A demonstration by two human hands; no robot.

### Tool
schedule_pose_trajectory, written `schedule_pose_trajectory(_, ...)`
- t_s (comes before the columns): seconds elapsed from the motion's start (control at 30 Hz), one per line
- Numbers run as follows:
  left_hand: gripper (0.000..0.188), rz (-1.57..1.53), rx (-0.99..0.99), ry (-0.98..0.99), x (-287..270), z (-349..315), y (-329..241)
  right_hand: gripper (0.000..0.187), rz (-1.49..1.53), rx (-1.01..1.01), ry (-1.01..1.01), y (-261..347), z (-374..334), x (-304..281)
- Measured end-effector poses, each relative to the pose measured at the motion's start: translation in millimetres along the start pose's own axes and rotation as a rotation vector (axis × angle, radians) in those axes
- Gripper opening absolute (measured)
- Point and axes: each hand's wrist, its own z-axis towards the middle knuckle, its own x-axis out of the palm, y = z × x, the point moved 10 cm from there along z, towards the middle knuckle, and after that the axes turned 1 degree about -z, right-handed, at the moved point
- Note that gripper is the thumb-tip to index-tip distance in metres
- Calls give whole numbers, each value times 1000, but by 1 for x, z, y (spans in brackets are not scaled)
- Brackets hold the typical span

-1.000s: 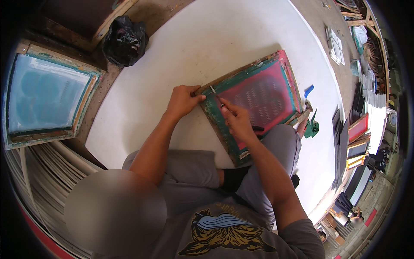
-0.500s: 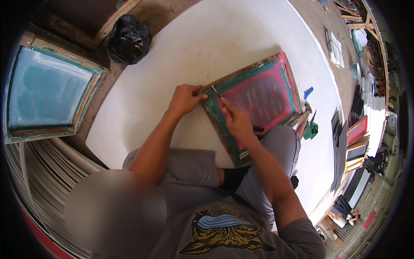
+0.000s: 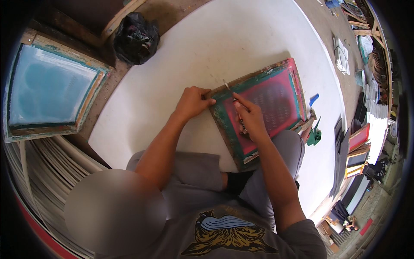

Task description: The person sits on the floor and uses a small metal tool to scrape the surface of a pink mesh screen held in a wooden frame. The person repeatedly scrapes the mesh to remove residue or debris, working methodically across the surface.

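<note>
Head view: framed screen (image 3: 279, 102) lies flat on white surface (image 3: 185, 52), right of left hand (image 3: 196, 102), beneath right hand (image 3: 251, 118); long axis seems to run left to far right. Left thumb and fingers pinch left corner, nearer it than right. Right fingers wrapped round thin tool (image 3: 228, 86), tip at far rim; contact, can't tell. Mesh marks unreadable from here; grey shirt (image 3: 230, 233) bears print.

On your left you have a wooden frame with a pale blue panel (image 3: 51, 86), a crumpled black plastic bag (image 3: 137, 39) beyond it, and long pale strips (image 3: 60, 164) stacked on its nearer side. To your right, a small blue piece (image 3: 314, 99) and a green piece (image 3: 315, 134) lie on the white surface (image 3: 189, 47); past them you see a white bundle (image 3: 341, 56) on the floor and a red-panelled frame (image 3: 359, 137).
</note>
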Motion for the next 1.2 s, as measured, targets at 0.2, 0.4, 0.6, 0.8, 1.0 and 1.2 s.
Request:
schedule_pose_trajectory(0.2,51,79,-8,31,1,8,-3,42,-187,-270,-67,-19,-12,-21)
schedule_pose_trajectory(0.4,48,408,176,-235,-11,-9,-35,41,-302,-327,-119,-2,-23,-5)
schedule_pose_trajectory(0.6,46,561,182,-195,14,2,-44,44,-487,-414,-185,-8,-21,-10)
schedule_pose_trajectory(0.8,48,574,105,-170,10,-10,-39,44,-569,-349,-167,3,-33,0)
schedule_pose_trajectory(1.0,52,536,15,-149,8,-24,-30,46,-584,-413,-137,-5,-45,3)
schedule_pose_trajectory(1.2,53,494,-76,-7,3,-27,-15,44,-663,-390,-51,1,-51,5)
